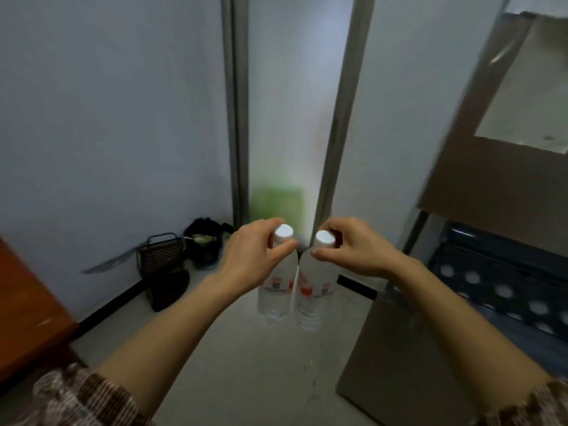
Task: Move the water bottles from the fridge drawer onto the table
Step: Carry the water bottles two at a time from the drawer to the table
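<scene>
I hold two clear water bottles with white caps and red-and-white labels, upright and side by side above the floor. My left hand (256,252) grips the neck of the left bottle (276,290) just under its cap. My right hand (350,250) grips the neck of the right bottle (315,298) the same way. The bottles almost touch each other. At the right the open fridge drawer (504,290) shows several white caps of more bottles. A corner of the brown wooden table (27,305) shows at the left edge.
A grey fridge drawer front (399,358) juts out at lower right, with the brown fridge door (479,167) above it. By the wall at left stand a black wire basket (159,255) and a dark bag (204,241). A frosted glass door (292,118) is ahead.
</scene>
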Available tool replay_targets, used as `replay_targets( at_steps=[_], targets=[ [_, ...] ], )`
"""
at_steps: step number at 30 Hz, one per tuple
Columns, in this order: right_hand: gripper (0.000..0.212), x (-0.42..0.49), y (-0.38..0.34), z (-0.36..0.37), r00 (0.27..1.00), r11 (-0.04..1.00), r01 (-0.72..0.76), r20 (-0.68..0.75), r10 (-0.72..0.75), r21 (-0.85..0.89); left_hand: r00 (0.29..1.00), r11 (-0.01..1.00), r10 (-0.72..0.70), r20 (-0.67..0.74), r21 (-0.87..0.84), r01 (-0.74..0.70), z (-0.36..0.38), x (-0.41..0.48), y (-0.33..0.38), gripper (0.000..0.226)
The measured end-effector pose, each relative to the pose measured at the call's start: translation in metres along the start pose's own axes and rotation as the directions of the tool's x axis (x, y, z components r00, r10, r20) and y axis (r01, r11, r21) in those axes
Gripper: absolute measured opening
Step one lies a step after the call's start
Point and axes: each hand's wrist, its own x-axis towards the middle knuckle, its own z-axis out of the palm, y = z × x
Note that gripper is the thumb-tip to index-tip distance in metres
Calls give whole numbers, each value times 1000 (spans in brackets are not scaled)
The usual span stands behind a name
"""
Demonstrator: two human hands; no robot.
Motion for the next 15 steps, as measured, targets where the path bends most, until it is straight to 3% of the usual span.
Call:
replay_targets(
  at_steps=[6, 15],
  targets=[
    [24, 75, -111, 99, 957, 974, 212, 187, -222, 73, 959, 956, -269, -94, 92, 277, -95, -62, -109, 26],
    [25, 187, -265, 245, 813, 884, 443, 350, -466, 149, 776, 797, -553, -304, 78, 599, -217, -139, -260, 21]
  ],
)
